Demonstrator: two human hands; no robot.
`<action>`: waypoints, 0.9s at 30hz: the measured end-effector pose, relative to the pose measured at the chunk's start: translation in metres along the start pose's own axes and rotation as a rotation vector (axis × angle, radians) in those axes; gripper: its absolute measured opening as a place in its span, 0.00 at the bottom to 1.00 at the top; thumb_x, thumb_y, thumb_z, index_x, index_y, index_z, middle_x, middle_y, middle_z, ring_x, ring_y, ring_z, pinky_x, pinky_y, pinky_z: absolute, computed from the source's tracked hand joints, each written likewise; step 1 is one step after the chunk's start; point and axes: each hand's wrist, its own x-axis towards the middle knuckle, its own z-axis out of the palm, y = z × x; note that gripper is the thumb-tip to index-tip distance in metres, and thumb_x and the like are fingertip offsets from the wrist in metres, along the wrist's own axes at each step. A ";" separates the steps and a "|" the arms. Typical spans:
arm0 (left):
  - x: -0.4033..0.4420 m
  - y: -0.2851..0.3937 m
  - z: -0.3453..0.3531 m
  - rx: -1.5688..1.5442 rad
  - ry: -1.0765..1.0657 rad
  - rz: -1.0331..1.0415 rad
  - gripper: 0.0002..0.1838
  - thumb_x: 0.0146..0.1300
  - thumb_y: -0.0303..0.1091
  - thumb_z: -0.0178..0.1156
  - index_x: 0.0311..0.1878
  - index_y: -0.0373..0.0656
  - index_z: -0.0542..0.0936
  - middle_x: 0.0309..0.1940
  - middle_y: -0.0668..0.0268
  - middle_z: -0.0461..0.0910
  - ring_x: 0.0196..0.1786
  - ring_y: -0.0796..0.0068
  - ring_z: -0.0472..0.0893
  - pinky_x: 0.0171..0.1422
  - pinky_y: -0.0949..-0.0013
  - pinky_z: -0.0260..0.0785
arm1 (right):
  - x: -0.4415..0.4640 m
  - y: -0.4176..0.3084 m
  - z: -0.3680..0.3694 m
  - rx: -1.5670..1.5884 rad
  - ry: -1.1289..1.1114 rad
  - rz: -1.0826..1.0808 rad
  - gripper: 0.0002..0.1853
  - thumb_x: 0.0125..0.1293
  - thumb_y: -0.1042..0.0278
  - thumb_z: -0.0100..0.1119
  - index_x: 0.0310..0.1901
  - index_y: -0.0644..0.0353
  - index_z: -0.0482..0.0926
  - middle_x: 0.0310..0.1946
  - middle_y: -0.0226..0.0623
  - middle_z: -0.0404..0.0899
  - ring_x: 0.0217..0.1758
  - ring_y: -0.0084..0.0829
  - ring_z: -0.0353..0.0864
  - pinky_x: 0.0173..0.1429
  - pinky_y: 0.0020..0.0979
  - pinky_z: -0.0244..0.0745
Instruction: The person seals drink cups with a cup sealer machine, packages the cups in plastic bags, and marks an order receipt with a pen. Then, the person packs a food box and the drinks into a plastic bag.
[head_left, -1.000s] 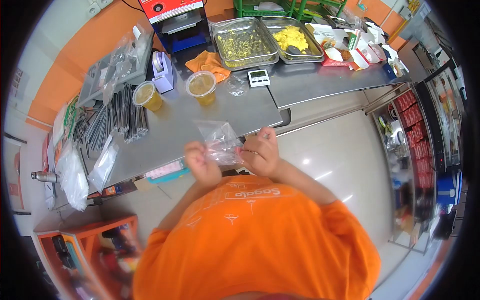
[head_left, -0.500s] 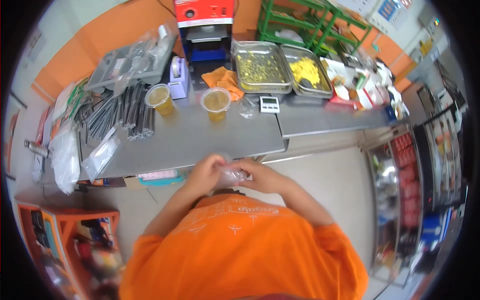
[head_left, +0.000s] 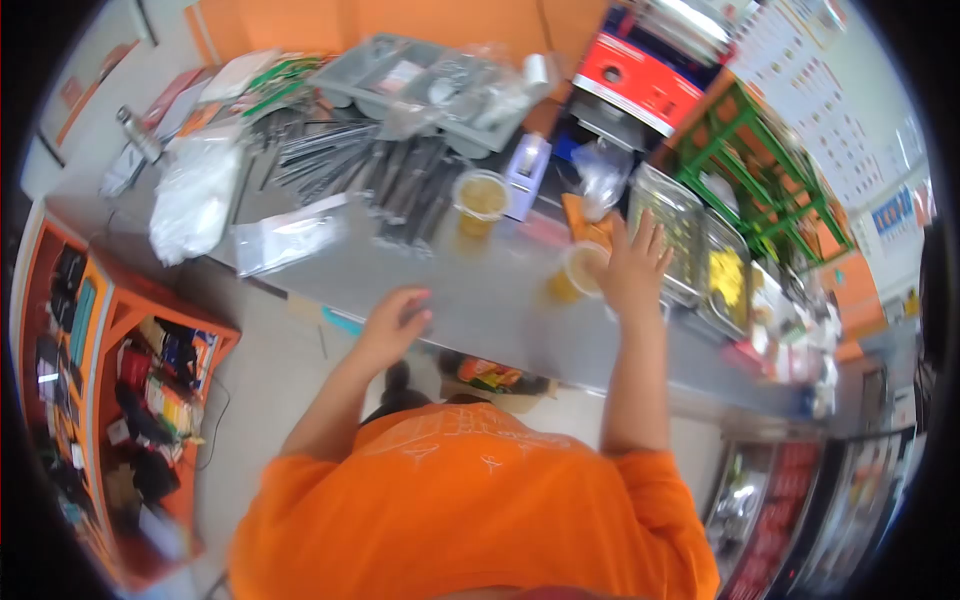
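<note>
My left hand (head_left: 398,322) is raised in front of the steel counter's near edge, fingers apart and nothing in them. Farther out, my right hand (head_left: 636,270) reaches over the counter with spread fingers, right beside a lidded cup (head_left: 586,268) of yellow-brown liquid; whether they touch I cannot tell. Just beyond those fingers a clear plastic bag (head_left: 602,180) appears over the orange cloth (head_left: 588,222). A second lidded cup (head_left: 480,196) stands farther left, next to the lilac tape dispenser (head_left: 526,176).
Steel trays (head_left: 668,235), one with yellow food (head_left: 726,278), lie right of my right hand. Behind are a red-and-blue machine (head_left: 640,85) and green rack (head_left: 745,165). Bundled dark straws (head_left: 400,185), a grey tray (head_left: 385,75) and white bags (head_left: 198,195) occupy the left.
My hands have separated; the right moved forward and right over the counter, the left stayed near its edge. The clear plastic is out of both hands. The view has turned left.
</note>
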 end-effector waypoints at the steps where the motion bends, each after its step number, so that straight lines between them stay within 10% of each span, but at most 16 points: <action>1: 0.008 -0.008 -0.021 0.009 0.027 -0.015 0.18 0.57 0.30 0.59 0.51 0.42 0.73 0.50 0.59 0.72 0.51 0.65 0.73 0.55 0.66 0.65 | -0.006 -0.019 0.013 -0.084 -0.032 -0.011 0.28 0.53 0.65 0.61 0.56 0.59 0.66 0.55 0.51 0.66 0.60 0.50 0.63 0.63 0.50 0.56; 6: 0.036 -0.060 -0.129 0.904 0.465 -0.028 0.37 0.45 0.40 0.69 0.60 0.47 0.66 0.60 0.58 0.64 0.64 0.55 0.61 0.64 0.46 0.51 | -0.019 -0.135 0.077 0.640 -0.424 -0.367 0.18 0.54 0.65 0.60 0.47 0.60 0.76 0.51 0.46 0.71 0.57 0.43 0.68 0.60 0.42 0.62; 11: 0.065 -0.106 -0.195 1.035 0.196 -0.134 0.54 0.33 0.52 0.72 0.67 0.53 0.57 0.67 0.59 0.54 0.71 0.54 0.49 0.69 0.38 0.35 | 0.006 -0.232 0.193 0.955 -0.578 -0.485 0.09 0.55 0.71 0.54 0.37 0.62 0.78 0.39 0.42 0.76 0.47 0.42 0.75 0.50 0.38 0.70; 19: 0.076 -0.132 -0.214 0.785 0.062 -0.063 0.56 0.28 0.53 0.74 0.64 0.46 0.60 0.55 0.53 0.63 0.62 0.53 0.58 0.68 0.43 0.40 | 0.019 -0.290 0.303 0.447 -0.853 -0.274 0.13 0.54 0.69 0.55 0.42 0.61 0.75 0.36 0.39 0.76 0.37 0.40 0.78 0.44 0.39 0.72; 27: 0.079 -0.111 -0.217 0.801 0.010 -0.099 0.51 0.31 0.60 0.70 0.63 0.54 0.64 0.58 0.54 0.61 0.65 0.53 0.56 0.66 0.37 0.37 | -0.020 -0.296 0.274 0.492 -0.493 -0.204 0.13 0.51 0.61 0.61 0.38 0.52 0.77 0.38 0.31 0.72 0.46 0.33 0.71 0.48 0.38 0.62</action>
